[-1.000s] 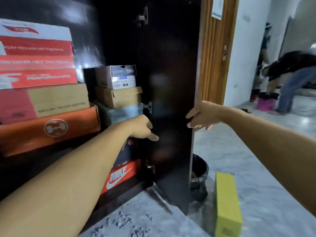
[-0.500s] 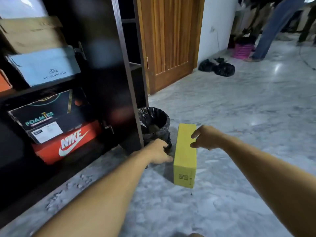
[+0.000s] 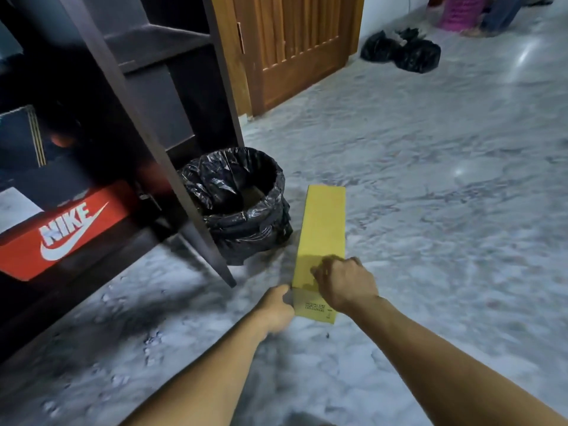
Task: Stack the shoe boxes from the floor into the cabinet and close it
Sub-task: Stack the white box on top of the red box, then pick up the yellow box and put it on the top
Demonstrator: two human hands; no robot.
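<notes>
A long yellow shoe box (image 3: 322,229) stands on its narrow side on the marble floor, right of the bin. My left hand (image 3: 276,309) presses against its near left corner. My right hand (image 3: 345,282) lies over its near top edge, fingers curled on the box. The dark cabinet (image 3: 159,124) stands at the left with its door open. Inside at the bottom lies a red Nike box (image 3: 64,232), with a dark box (image 3: 21,139) above it.
A bin lined with a black bag (image 3: 236,201) stands between the cabinet door and the yellow box. A wooden door (image 3: 292,47) is behind. Black bags (image 3: 402,50) lie on the floor at the back. A person's legs and a pink basket (image 3: 458,10) are far right.
The view dropped from the cabinet shelves to the floor. Both hands left the cabinet door, came down to the yellow box and closed on its near end.
</notes>
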